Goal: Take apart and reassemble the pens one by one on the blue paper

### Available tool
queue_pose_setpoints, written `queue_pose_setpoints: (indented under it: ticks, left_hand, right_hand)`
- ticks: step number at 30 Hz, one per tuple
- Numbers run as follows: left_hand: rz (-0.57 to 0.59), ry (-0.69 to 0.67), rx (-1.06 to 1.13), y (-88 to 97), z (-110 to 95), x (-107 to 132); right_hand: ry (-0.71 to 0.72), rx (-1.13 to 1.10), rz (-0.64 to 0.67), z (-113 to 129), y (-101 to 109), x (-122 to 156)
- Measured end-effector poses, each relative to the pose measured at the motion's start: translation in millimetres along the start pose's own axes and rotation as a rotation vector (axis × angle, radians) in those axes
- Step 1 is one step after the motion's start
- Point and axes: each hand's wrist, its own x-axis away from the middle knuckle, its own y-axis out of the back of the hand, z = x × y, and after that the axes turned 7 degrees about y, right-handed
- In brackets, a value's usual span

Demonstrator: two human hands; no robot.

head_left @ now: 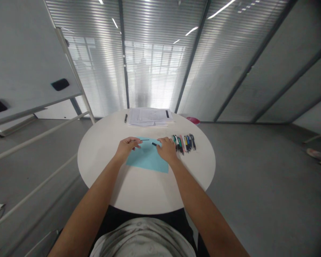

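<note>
My left hand (127,148) rests over the top edge of a light blue paper sheet (147,159) on a round white table (147,192). Its fingers pinch a thin black pen refill (144,140), which points right. My right hand (166,150) lies a short way to the right, its fingertips holding a short black pen part (154,144). The two black pieces are apart, tips facing each other. Several pens (184,143) lie side by side just right of my right hand. Their small parts are hard to make out.
A stack of printed papers (149,117) with a black pen (126,118) beside it lies at the table's far edge. A whiteboard (29,60) on a frame stands left. A pink object (193,120) sits beyond the table. Glass walls with blinds stand behind.
</note>
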Motion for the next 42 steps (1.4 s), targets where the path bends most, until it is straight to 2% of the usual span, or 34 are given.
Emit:
queue_pose_setpoints:
  ticks: [3, 8, 13, 16, 20, 26, 34, 42]
  left_hand:
    - [-0.027, 0.008, 0.04, -0.2, -1.3, -0.9]
    - [-0.026, 0.056, 0.14, 0.2, 0.1, -2.5]
    - [-0.014, 0.083, 0.21, 1.5, 0.4, -2.5]
    - [-0.022, 0.091, 0.262, 2.5, -0.2, -2.5]
    - [-0.011, 0.096, 0.29, 2.8, -1.6, -2.4]
    - [-0.046, 0.096, 0.29, 1.5, -5.2, -0.7]
    - [-0.059, 0.09, 0.298, 1.4, -8.0, 0.4]
    - [-0.071, 0.067, 0.265, 3.7, -2.0, -3.8]
  right_hand:
    - [-0.017, 0.068, 0.023, -2.6, -6.1, 1.6]
    - [0.032, 0.057, 0.048, -8.1, -13.0, 1.7]
    - [0.007, -0.012, 0.064, -5.6, -10.2, 0.0]
    - [-0.001, -0.027, 0.019, -0.7, -7.1, -0.5]
    - [0.086, -0.163, -0.037, 5.5, -4.1, 0.2]
    - [0.208, -0.347, -0.026, 13.0, 2.3, 4.1]
    - [0.257, -0.413, 0.002, 15.7, 6.1, 3.6]
    - [0.326, -0.492, 0.049, 17.4, 7.8, 5.2]
